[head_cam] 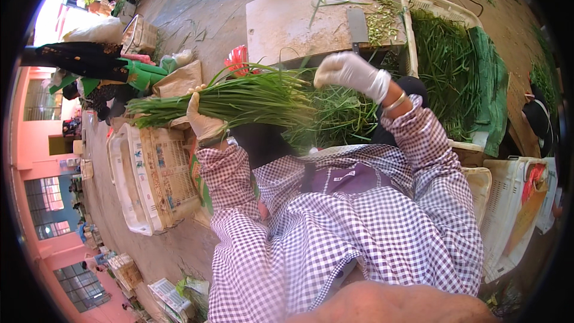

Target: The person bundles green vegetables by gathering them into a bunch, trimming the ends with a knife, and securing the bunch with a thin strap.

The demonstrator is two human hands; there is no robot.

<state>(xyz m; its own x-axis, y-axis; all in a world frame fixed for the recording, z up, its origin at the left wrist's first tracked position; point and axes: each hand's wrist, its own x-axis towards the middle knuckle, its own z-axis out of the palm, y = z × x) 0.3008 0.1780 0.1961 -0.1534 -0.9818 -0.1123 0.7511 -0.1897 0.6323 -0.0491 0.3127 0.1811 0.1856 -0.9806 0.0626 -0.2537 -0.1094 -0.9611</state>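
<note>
My left hand (202,119), in a whitish glove, is closed around a large bunch of long green leaves, perhaps garlic chives (255,98). The leafy tips point left and the pale stem ends point right. My right hand (347,74), also gloved, is raised just right of the stem ends with its fingers bent; whether it pinches anything cannot be told. Below it lies a heap of loose greens (345,112). Beyond, a cleaver (357,24) rests on a pale board (296,22) beside chopped stem bits (381,27).
At right stands a plastic crate (410,45) full of greens, with green cloth (493,94) over its side. Stacked white crates (152,179) stand at left, near red plastic strips (237,59). Another person (107,98) is at far left, more crates (511,215) at lower right.
</note>
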